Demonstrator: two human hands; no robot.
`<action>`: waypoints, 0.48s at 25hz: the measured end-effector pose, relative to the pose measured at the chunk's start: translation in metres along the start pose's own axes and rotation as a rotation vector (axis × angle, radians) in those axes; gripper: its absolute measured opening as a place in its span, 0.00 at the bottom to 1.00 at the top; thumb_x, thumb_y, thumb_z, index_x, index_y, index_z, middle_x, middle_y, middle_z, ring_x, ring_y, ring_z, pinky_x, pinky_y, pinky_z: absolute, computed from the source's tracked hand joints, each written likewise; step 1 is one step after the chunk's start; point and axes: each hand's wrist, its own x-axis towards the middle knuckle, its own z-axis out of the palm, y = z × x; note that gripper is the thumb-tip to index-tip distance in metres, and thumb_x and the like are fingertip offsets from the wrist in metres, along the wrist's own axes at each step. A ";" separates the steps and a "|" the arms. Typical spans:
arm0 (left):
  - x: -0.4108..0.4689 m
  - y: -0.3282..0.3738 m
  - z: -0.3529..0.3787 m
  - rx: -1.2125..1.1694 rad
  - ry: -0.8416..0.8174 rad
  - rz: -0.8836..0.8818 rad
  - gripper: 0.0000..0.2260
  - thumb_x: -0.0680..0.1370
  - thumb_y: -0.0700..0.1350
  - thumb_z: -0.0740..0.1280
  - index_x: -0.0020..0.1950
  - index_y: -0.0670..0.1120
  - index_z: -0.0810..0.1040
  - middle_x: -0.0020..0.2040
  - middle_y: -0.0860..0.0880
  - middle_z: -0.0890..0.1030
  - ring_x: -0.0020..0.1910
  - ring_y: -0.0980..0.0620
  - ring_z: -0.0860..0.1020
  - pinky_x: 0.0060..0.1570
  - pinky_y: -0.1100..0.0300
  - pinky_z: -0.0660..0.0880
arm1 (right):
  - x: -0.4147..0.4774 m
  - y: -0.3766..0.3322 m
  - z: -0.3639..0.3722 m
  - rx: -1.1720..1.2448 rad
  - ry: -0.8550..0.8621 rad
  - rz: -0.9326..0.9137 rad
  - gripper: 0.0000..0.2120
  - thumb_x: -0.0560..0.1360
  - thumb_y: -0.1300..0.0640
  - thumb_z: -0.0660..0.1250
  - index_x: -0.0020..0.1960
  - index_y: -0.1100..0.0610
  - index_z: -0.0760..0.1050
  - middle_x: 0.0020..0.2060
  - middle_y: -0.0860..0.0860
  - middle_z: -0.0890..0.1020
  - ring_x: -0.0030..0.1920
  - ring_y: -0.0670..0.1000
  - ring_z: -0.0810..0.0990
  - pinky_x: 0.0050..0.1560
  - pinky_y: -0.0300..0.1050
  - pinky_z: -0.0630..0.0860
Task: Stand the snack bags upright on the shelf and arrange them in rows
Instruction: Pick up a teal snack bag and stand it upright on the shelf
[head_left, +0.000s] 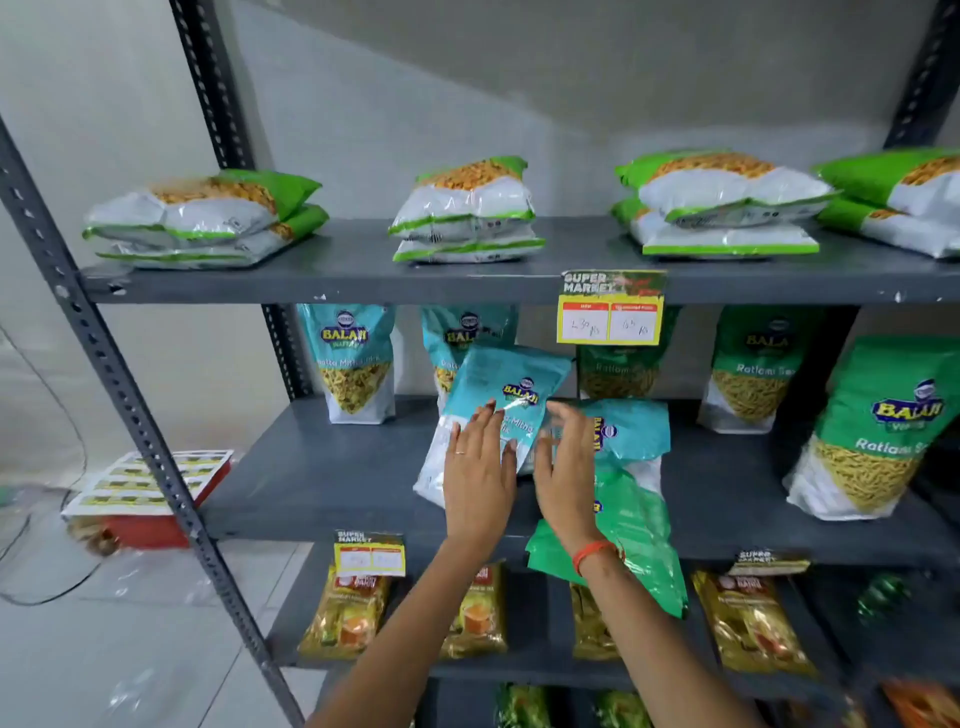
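- We face a dark grey metal rack (171, 462) set against a pale wall, with a light tiled floor at lower left where a red box (150, 525) sits under a sheet of yellow labels.
- The top shelf (358, 270) carries flat stacks of green-and-white bags; a yellow price tag (610, 312) hangs from its front edge.
- On the middle shelf (322, 478), teal bags stand upright at the back left and green bags stand at the back right and the far right.
- A tilted teal bag (498, 405) leans to the right at the middle, bottom edge near the shelf front.
- Beside it, a second teal bag (628, 431) and a green bag (634, 535) lie flat, the green one overhanging the edge.
- Our left hand (478, 478) is spread flat, fingers wide, against the tilted bag's front.
- Our right hand (563, 478) is open too, fingers loosely apart at the bag's right edge; we cannot tell whether it touches.
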 end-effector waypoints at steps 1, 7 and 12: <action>-0.003 -0.006 0.014 0.022 -0.143 -0.030 0.19 0.77 0.46 0.56 0.64 0.41 0.73 0.65 0.44 0.77 0.64 0.46 0.75 0.67 0.50 0.68 | -0.001 0.017 0.006 0.011 -0.069 0.148 0.16 0.74 0.69 0.58 0.61 0.63 0.70 0.58 0.59 0.74 0.59 0.58 0.73 0.60 0.41 0.67; -0.008 -0.018 0.067 0.096 -0.342 -0.004 0.23 0.73 0.49 0.54 0.65 0.43 0.74 0.64 0.47 0.78 0.63 0.50 0.77 0.58 0.48 0.75 | 0.002 0.075 0.023 0.141 -0.266 0.580 0.16 0.74 0.73 0.54 0.59 0.65 0.72 0.57 0.63 0.79 0.58 0.59 0.78 0.63 0.55 0.73; -0.004 -0.026 0.098 0.131 -0.300 0.026 0.16 0.75 0.44 0.58 0.60 0.42 0.75 0.66 0.44 0.76 0.64 0.47 0.76 0.64 0.51 0.70 | 0.008 0.098 0.024 0.213 -0.218 0.530 0.11 0.75 0.69 0.58 0.53 0.59 0.74 0.48 0.57 0.82 0.51 0.58 0.81 0.58 0.56 0.77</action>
